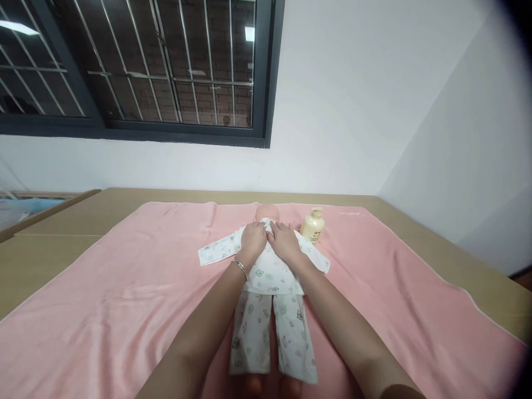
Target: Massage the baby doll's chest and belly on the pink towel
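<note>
A baby doll lies stretched out on a pink blanket (pixel 158 288), its bald head (pixel 267 211) at the far end. It wears a white printed top (pixel 272 277) and matching trousers (pixel 253 338); the sleeves spread to both sides and the feet show dimly below the hems. My left hand (pixel 253 238), with a silver bangle at the wrist, lies on the upper part of the top near the collar. Beside it, almost touching, my right hand (pixel 285 241) rests with fingers laid over the other side. Neither hand visibly grips anything; some fingertips are hard to make out.
A cream-coloured bottle (pixel 312 227) stands by the doll's right-hand sleeve in view. Under the blanket is a wooden surface (pixel 415 227), bordered by white walls. A dark-framed, barred window (pixel 266 83) is above. Something blue (pixel 31 206) lies beyond the left edge.
</note>
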`<state>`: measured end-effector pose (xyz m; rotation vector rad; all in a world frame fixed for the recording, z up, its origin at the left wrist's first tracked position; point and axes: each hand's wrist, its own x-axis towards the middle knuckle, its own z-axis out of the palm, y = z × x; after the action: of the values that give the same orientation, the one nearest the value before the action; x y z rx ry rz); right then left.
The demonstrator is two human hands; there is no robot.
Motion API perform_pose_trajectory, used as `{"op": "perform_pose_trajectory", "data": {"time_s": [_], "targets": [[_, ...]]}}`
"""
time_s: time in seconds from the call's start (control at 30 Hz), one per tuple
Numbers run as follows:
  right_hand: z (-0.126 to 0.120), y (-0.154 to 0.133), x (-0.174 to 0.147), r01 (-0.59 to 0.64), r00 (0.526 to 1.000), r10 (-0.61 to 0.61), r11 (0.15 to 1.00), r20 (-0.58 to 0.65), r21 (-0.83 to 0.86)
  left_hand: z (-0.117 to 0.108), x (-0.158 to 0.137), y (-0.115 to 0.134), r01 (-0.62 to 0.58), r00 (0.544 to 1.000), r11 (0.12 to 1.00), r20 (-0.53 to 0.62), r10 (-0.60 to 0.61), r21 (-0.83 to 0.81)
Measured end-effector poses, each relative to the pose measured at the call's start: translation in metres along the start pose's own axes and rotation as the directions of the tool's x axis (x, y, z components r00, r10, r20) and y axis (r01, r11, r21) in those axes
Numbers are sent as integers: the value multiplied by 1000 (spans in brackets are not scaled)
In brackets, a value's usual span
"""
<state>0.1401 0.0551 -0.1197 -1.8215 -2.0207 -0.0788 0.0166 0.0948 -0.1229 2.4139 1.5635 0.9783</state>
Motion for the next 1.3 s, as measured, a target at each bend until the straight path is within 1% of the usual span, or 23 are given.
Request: {"op": "perform_pose_trajectory", "data": {"time_s": [0.13, 0.2, 0.27, 0.33, 0.43, 0.5, 0.57, 0.67, 0.77, 0.83, 0.9, 1.03, 1.17, 1.3], "targets": [[1, -14, -8, -75, 996, 72, 995, -46, -59, 1, -5, 6, 29, 999, 999, -43, -27, 39], [2, -15, -8, -109, 993, 106, 992, -43, -69, 3, -6, 5, 48, 996, 997, -72, -44, 58], [2, -9, -6, -115, 993, 114, 991, -18, -63, 4, -6, 3, 51, 995, 996, -92, -45, 71], [1, 1, -1, -89, 996, 90, 995, 18, -46, 4, -4, 0, 23, 996, 997, -88, -17, 68], [-1, 14, 4, -19, 998, 20, 1000, 56, -22, 2, 0, -3, -54, 997, 997, -52, 56, 49], [-2, 17, 6, 21, 998, -19, 999, 68, -25, 2, 0, -3, -88, 995, 995, -43, 90, 46], [-3, 14, 5, 47, 997, -44, 998, 64, -43, 3, -1, -2, -94, 994, 994, -57, 97, 51], [-5, 2, 0, 46, 999, -43, 995, 33, -88, 5, -6, 1, -53, 993, 996, -104, 61, 76], [-5, -11, -6, -10, 1000, 8, 991, -13, -134, 4, -10, 4, 38, 986, 989, -168, -13, 145], [-5, -15, -8, -44, 999, 40, 988, -29, -149, 3, -11, 6, 89, 980, 982, -189, -56, 168], [-4, -12, -6, -66, 998, 64, 989, -15, -131, 1, -10, 6, 87, 984, 988, -167, -65, 129], [1, 3, 2, -90, 994, 90, 996, 61, -1, 3, -4, -1, 4, 997, 1000, -76, -3, 16], [6, 16, 8, -46, 994, 37, 995, 106, 85, 6, 2, -10, -23, 999, 999, -50, 21, -34], [6, 19, 9, -12, 995, 5, 997, 103, 74, 7, 2, -11, -58, 997, 996, -55, 54, -70]]}}
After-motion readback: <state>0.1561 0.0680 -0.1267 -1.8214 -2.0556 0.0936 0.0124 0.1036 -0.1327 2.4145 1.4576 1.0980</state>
